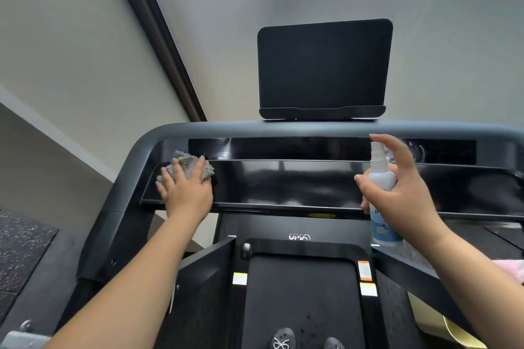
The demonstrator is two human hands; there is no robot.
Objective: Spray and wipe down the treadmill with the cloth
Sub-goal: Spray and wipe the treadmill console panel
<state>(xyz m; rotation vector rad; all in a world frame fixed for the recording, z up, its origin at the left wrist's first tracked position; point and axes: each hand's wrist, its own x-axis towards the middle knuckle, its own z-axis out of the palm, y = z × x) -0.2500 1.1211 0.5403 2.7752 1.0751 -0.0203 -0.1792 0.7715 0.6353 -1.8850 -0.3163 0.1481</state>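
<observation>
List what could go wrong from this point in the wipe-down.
1. The right hand holds the spray bottle with its nozzle aimed toward the glossy display strip; liquid could seep into the electronics.
2. The left hand presses the grey cloth only at the console's far left, so spray landing mid-console may streak before it is wiped.
3. The person stands on the belt; drips there could make it slippery.

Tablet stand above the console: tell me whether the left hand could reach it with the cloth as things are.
Probably yes. The left hand presses the cloth flat on the console's left end, and nothing stands between there and the tablet stand. The right hand, holding the spray bottle, is off to the side.
</observation>
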